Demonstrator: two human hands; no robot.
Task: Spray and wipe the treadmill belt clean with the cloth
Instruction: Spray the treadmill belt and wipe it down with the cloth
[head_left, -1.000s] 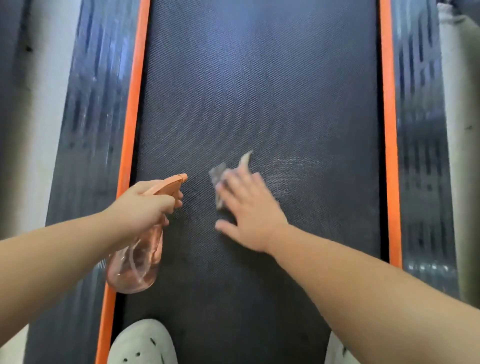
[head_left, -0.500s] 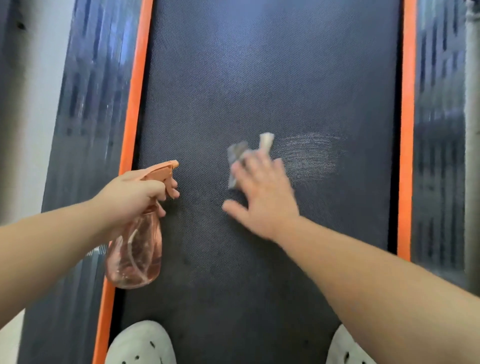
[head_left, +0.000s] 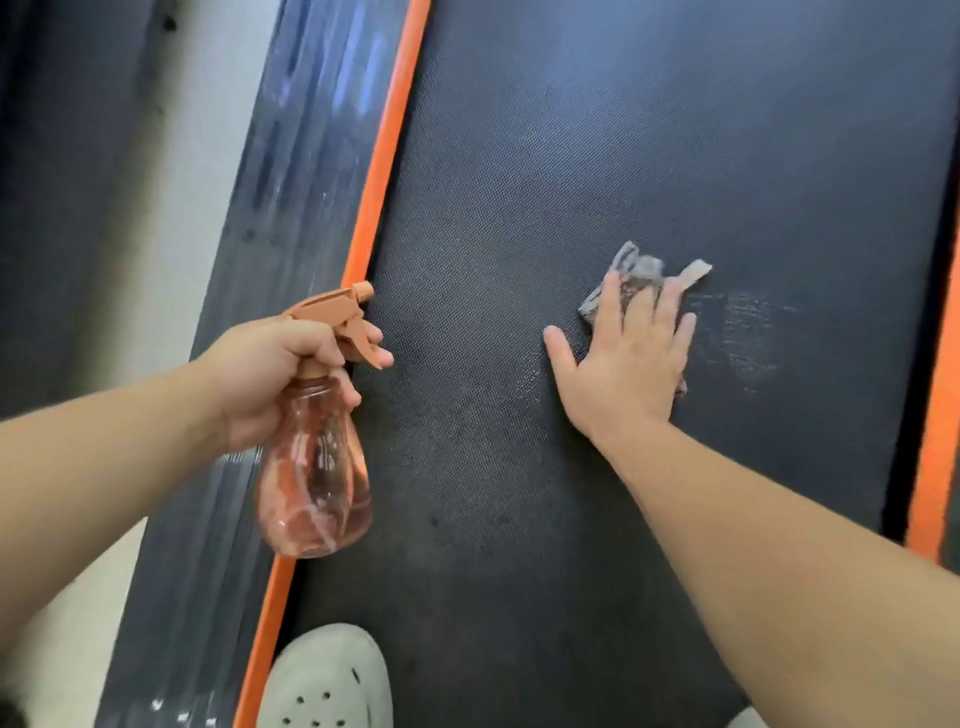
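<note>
The black textured treadmill belt (head_left: 571, 182) fills the view. On its right half a small grey cloth (head_left: 636, 273) lies pressed under the flat, spread right hand (head_left: 631, 358), with pale streaks (head_left: 748, 332) just beside it. The left hand (head_left: 275, 374) grips a peach spray bottle (head_left: 314, 478) over the orange edge strip (head_left: 387, 156). A white clog (head_left: 327, 680) stands near.

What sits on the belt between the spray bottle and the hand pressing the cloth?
Nothing: in the head view, only bare textured treadmill belt lies between the spray bottle and the right hand flat on the cloth.
</note>
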